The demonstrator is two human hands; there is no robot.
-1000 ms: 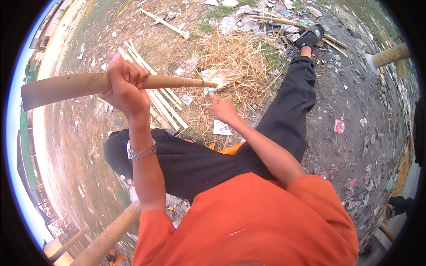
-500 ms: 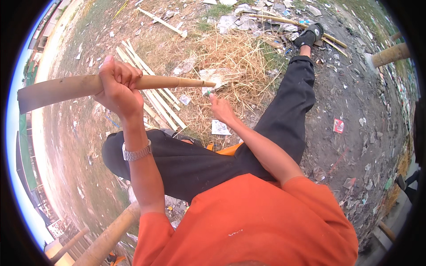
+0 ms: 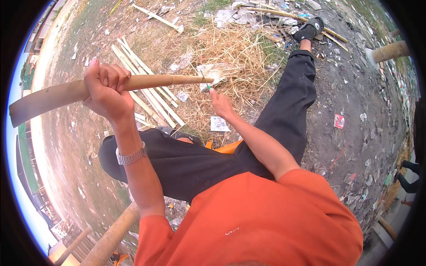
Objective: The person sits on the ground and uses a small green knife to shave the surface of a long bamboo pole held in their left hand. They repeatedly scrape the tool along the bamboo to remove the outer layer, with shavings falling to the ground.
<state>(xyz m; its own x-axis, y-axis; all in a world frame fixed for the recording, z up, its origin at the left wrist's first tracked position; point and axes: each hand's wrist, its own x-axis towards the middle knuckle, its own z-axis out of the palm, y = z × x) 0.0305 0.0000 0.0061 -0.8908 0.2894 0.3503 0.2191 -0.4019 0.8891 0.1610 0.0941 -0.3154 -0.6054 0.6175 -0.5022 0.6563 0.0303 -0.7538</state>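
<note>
My left hand (image 3: 106, 91), fist closed on the bamboo pole (image 3: 102, 87), has dipped; my right hand (image 3: 220, 104) stays loose near its tip.

Small green tool (image 3: 207, 87) at right hand (image 3: 220, 104) fingertips too small to identify.

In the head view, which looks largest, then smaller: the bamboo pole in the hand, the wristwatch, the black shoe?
1. bamboo pole, by far the largest
2. black shoe
3. wristwatch

The last two look alike; the shoe lies farther away, so that order is unsure.
</note>
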